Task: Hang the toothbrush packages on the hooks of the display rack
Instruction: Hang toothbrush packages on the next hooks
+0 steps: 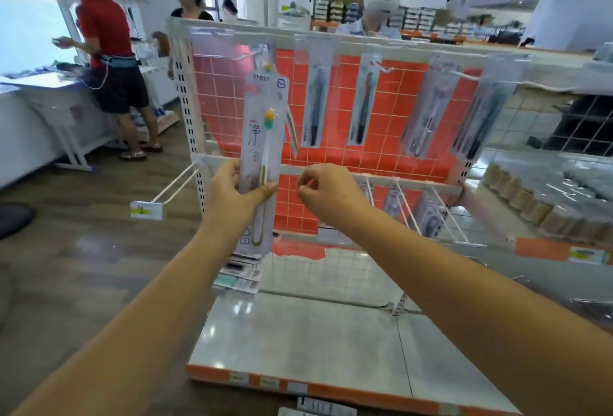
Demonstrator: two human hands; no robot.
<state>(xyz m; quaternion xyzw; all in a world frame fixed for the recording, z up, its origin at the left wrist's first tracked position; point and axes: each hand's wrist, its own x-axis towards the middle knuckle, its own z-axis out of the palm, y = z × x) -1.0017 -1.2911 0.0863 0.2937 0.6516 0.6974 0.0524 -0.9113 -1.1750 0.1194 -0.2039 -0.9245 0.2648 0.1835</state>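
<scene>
My left hand grips a long white toothbrush package with a yellow-green brush, held upright in front of the rack's top-left hook. The package's top sits just below that hook. My right hand hovers right beside it with fingers loosely curled and holds nothing. Several toothbrush packages hang on the top row, among them a dark one, another dark one and a purple one. The display rack has a white frame and an orange grid back.
An empty hook with a price tag juts out at the rack's lower left. More packages lie stacked on the glossy base shelf. Lower-row hooks hold packages. One person stands behind the rack, others at the left.
</scene>
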